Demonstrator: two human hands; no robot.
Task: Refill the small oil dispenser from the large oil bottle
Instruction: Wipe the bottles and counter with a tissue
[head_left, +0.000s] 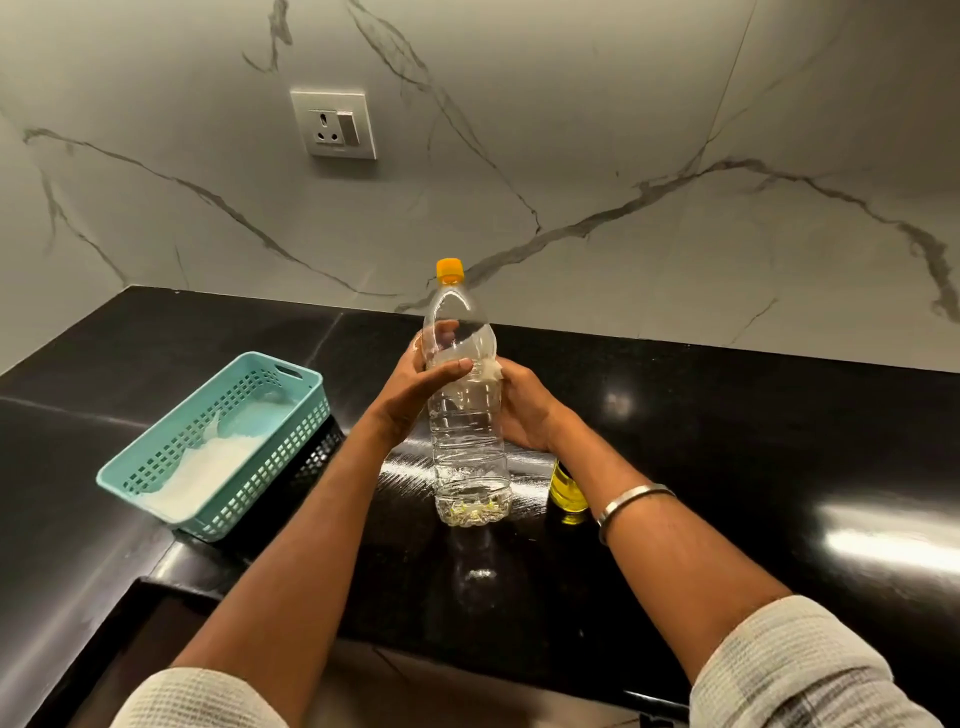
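A tall clear plastic oil bottle (467, 447) with an orange cap (450, 270) stands upright on the black counter, almost empty, with only a thin layer at its base. My left hand (415, 387) grips its upper body, thumb across the front. My right hand (524, 408) holds the bottle's right side and presses a scrap of white tissue (491, 369) against it. The small dispenser (567, 488), filled with yellow oil, stands just right of the bottle, mostly hidden behind my right forearm.
A teal perforated basket (156, 470) holding white cloth or paper sits on the counter to the left. The black counter (779, 441) ends in a front edge near me. A wall socket (335, 124) is set in the marble backsplash.
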